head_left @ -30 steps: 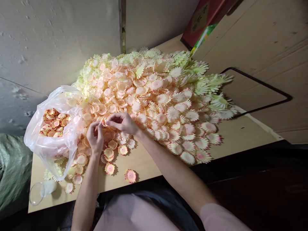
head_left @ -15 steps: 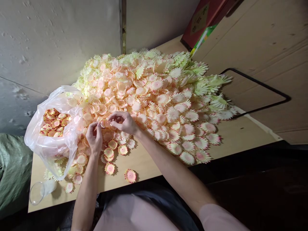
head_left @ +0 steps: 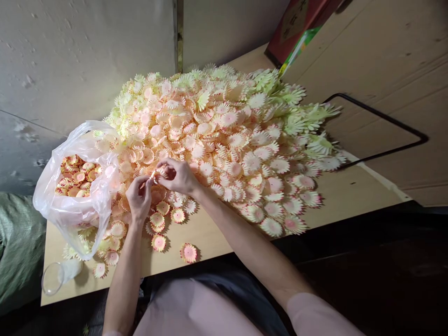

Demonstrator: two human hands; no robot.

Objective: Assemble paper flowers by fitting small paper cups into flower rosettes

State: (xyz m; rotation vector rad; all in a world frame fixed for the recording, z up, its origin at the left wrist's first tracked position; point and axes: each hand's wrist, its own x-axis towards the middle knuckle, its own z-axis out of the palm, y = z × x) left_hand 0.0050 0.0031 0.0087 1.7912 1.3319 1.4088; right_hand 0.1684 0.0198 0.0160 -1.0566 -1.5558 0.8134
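My left hand (head_left: 140,196) and my right hand (head_left: 182,178) meet at the front of a big heap of artificial flower petal layers (head_left: 227,140), pale pink, cream and light green. Between my fingers is a small pale flower piece (head_left: 161,171). The right hand pinches it from the right, while the left thumb and fingertips close on its left edge; the exact contact is partly hidden. Just below lie several loose yellow-and-pink flower pieces (head_left: 158,219). One pink-centred flower piece (head_left: 189,253) sits apart near the table's front edge.
At the left, a white plastic bag (head_left: 66,210) stands open, holding small red-edged flower pieces (head_left: 79,177). A clear cup (head_left: 56,279) lies on its side on the table (head_left: 217,242). A red box (head_left: 290,28) and a bent black metal bar (head_left: 381,116) are at the right.
Both hands have drawn together and turned inward slightly. The flower piece now shows more clearly between the fingertips. The view has shifted a little; the heap and bag look the same.
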